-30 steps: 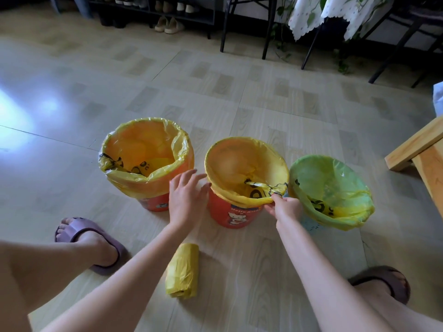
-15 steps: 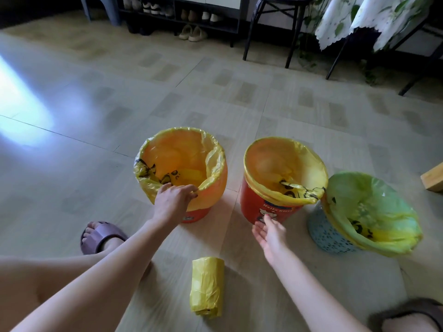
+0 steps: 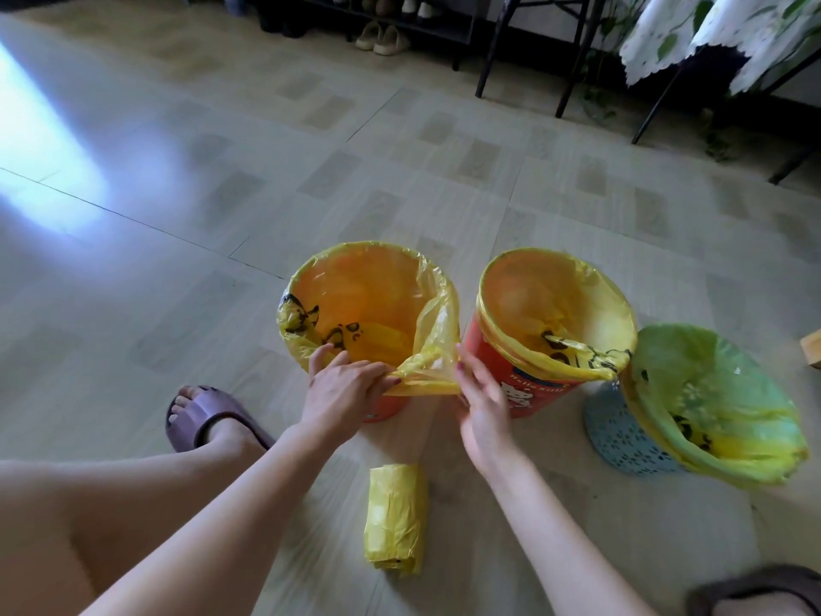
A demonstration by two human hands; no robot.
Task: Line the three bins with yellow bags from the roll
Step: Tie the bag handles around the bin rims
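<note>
While the left hand (image 3: 342, 389) pinches a stretched fold of yellow bag (image 3: 426, 375) at the left bin (image 3: 368, 304) rim, the right hand (image 3: 482, 402) lies spread open against that fold's far end. All three bins stand lined on the floor, roll (image 3: 395, 517) nearest. Pulling harder could tear the thin film or tip the bin toward the middle bin (image 3: 546, 331), which stands just beside it.
</note>
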